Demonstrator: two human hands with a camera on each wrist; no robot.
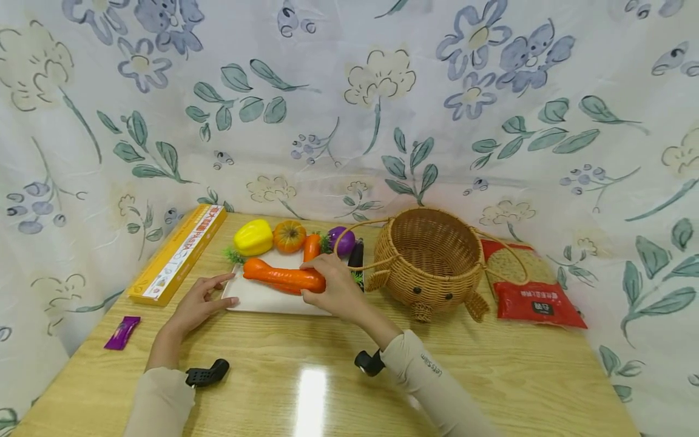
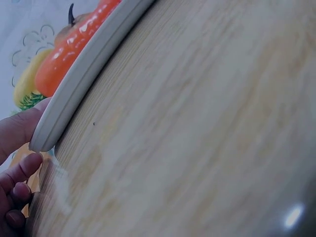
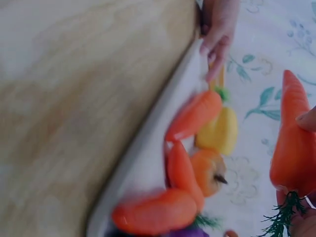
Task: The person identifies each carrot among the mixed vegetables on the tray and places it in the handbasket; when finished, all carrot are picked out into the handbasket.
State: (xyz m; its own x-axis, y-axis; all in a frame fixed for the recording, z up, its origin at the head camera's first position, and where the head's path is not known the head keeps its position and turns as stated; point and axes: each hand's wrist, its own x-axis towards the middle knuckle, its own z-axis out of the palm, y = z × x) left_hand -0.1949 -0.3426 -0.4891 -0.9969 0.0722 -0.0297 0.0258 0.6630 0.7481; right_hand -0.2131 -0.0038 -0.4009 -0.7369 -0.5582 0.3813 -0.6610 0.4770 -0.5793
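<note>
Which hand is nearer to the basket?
Right. The right hand is just left of the basket, above the tray; the left hand is farther off, at the tray's left end.

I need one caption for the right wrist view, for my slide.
Right hand holding an orange carrot, with left hand touching the end of a white tray.

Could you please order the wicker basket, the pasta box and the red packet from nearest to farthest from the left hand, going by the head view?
1. Pasta box: just beyond the left hand, on its left.
2. Wicker basket: right of the white tray.
3. Red packet: farthest right, past the basket.
</note>
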